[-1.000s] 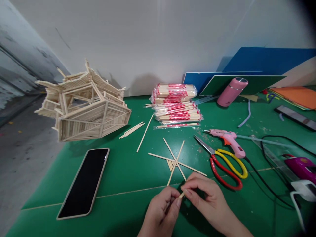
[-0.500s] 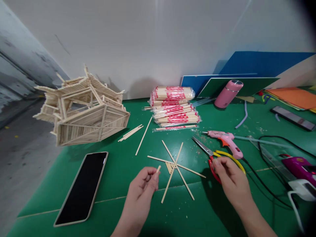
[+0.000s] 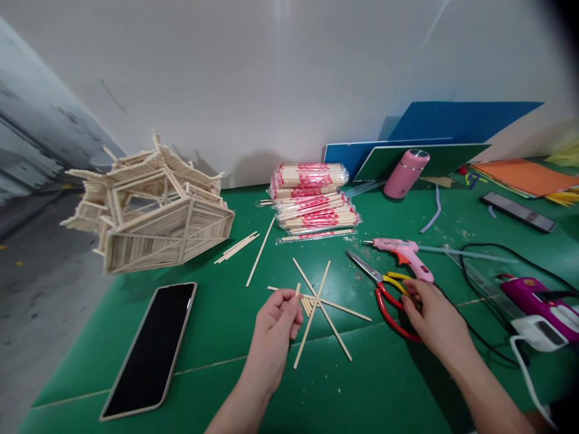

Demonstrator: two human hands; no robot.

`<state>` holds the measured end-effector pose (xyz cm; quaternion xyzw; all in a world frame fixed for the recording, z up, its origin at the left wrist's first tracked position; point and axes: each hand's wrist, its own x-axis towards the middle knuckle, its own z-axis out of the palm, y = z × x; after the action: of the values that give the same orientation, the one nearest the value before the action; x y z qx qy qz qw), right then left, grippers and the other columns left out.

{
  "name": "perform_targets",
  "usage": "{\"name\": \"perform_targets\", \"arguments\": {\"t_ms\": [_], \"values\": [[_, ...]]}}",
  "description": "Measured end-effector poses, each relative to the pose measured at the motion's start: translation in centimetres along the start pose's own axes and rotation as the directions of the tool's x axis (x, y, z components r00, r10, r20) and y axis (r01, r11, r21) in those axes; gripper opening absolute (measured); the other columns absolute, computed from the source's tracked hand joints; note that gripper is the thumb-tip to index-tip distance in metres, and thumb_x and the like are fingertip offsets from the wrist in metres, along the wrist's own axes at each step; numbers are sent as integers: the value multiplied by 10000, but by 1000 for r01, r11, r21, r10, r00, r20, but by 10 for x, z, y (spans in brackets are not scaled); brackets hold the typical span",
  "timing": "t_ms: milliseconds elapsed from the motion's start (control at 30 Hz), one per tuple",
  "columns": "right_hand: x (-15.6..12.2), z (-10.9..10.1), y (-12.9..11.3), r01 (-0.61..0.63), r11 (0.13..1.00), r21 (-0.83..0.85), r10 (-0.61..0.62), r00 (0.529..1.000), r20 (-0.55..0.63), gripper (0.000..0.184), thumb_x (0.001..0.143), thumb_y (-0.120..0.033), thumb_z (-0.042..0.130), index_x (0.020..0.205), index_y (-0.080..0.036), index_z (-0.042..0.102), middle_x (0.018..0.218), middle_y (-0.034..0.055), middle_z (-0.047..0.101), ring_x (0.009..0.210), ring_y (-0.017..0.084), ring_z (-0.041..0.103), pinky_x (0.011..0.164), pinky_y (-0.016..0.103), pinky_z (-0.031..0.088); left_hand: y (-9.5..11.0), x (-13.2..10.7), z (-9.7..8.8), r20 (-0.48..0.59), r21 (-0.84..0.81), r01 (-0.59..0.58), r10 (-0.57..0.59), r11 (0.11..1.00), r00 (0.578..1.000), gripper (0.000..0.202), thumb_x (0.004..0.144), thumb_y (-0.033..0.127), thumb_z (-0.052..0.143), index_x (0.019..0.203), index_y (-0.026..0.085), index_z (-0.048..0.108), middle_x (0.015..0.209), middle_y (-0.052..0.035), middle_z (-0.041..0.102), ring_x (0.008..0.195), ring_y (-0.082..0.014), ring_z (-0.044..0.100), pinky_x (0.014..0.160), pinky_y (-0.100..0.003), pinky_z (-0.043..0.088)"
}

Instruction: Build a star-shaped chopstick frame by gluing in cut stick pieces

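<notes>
My left hand (image 3: 277,322) is closed, pinching a short piece of wooden stick (image 3: 298,288) upright between thumb and fingers. It hovers beside several long sticks (image 3: 332,330) crossed like a star on the table, with several short pieces (image 3: 307,305) near their crossing. My right hand (image 3: 434,316) is closed on the handles of the scissors (image 3: 393,298), its fingertips at the yellow handle. The scissors have red and yellow handles, and their blades point up and left. Part of the handles is hidden under the hand.
A stick-built house model (image 3: 167,223) stands left, behind a phone (image 3: 151,349). Wrapped chopsticks (image 3: 312,202) are piled at the back. Loose sticks (image 3: 237,247) lie nearby. Right are a pink glue gun (image 3: 402,250), pink bottle (image 3: 406,175), second phone (image 3: 518,211) and purple device (image 3: 538,298) with cables.
My left hand has moved up and right, closer to the crossed sticks, with the short piece. My right hand has shifted from the red handle towards the yellow one. The view has turned slightly.
</notes>
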<state>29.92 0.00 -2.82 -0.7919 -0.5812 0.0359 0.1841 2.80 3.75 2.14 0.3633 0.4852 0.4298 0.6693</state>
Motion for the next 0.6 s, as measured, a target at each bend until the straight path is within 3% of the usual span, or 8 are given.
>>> {"name": "perform_targets", "arguments": {"t_ms": [233, 333, 500, 600], "values": [[7, 0, -3, 20, 997, -79, -21, 1000, -2, 197, 750, -275, 409, 825, -192, 572, 805, 80, 616, 627, 214, 587, 500, 302, 420, -1, -3, 3, 108, -169, 120, -103, 978, 989, 152, 802, 287, 484, 792, 137, 503, 562, 30, 506, 426, -46, 408, 435, -176, 291], [3, -1, -4, 16, 998, -56, -19, 998, -53, 237, 777, -298, 381, 857, -178, 569, 870, 107, 613, 669, 228, 589, 524, 318, 430, 3, -4, -5, 76, -179, 105, -93, 978, 993, 138, 785, 277, 514, 785, 139, 518, 593, 18, 528, 466, -55, 449, 469, -181, 333], [-2, -13, -7, 1, 997, 75, 13, 983, -181, 338, 810, -361, 349, 1006, -157, 534, 992, 125, 563, 875, 240, 559, 710, 348, 453, 14, -5, -13, 10, -144, 43, -42, 989, 999, 105, 766, 250, 548, 760, 147, 530, 618, 25, 530, 477, -39, 430, 485, -166, 328], [-3, -22, -16, -34, 961, 273, 78, 986, -150, 347, 810, -393, 372, 1038, -187, 534, 984, 89, 585, 843, 206, 572, 721, 329, 460, 16, -4, -12, 34, -108, 43, -39, 993, 999, 117, 776, 264, 536, 787, 148, 537, 603, 33, 509, 451, -26, 377, 450, -155, 278]]}}
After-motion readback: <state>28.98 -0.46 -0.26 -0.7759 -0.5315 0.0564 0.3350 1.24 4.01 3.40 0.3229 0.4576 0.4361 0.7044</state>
